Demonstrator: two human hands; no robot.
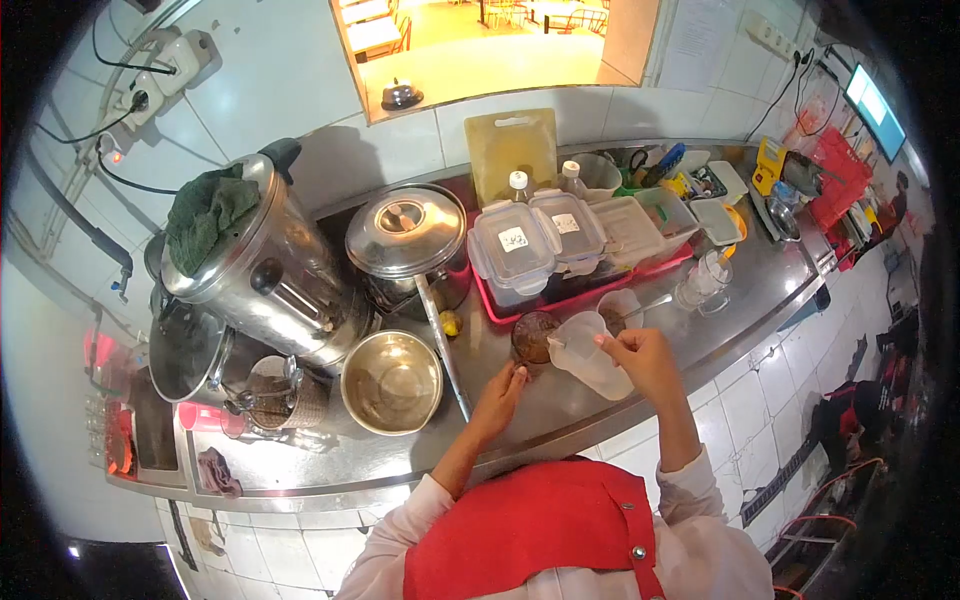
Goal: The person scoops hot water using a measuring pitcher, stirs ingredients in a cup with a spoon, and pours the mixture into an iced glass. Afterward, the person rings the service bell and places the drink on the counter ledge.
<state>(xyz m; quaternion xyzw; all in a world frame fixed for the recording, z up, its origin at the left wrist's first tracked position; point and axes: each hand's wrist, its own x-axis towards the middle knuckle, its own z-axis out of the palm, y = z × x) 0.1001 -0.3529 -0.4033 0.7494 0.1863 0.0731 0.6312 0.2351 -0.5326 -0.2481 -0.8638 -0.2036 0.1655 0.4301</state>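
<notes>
My right hand [645, 366] is closed on a translucent plastic jug [592, 358], which is tipped with its mouth toward a glass of brown contents [535, 338]. My left hand [500, 398] has its fingertips closed at the near side of that glass, low on it. Whether liquid is flowing from the jug cannot be made out. Just behind the jug stands a small clear cup [620, 308] with some brown in it and a spoon [655, 302] leaning out.
A steel bowl [391, 383] and a lidded pot [405, 240] with a long handle stand left, beside a large steel urn [275, 270]. Lidded plastic boxes [513, 248] fill a pink tray [500, 317] behind. A glass mug [703, 283] is at right, and a yellow lemon-like fruit [451, 323] lies near the pot.
</notes>
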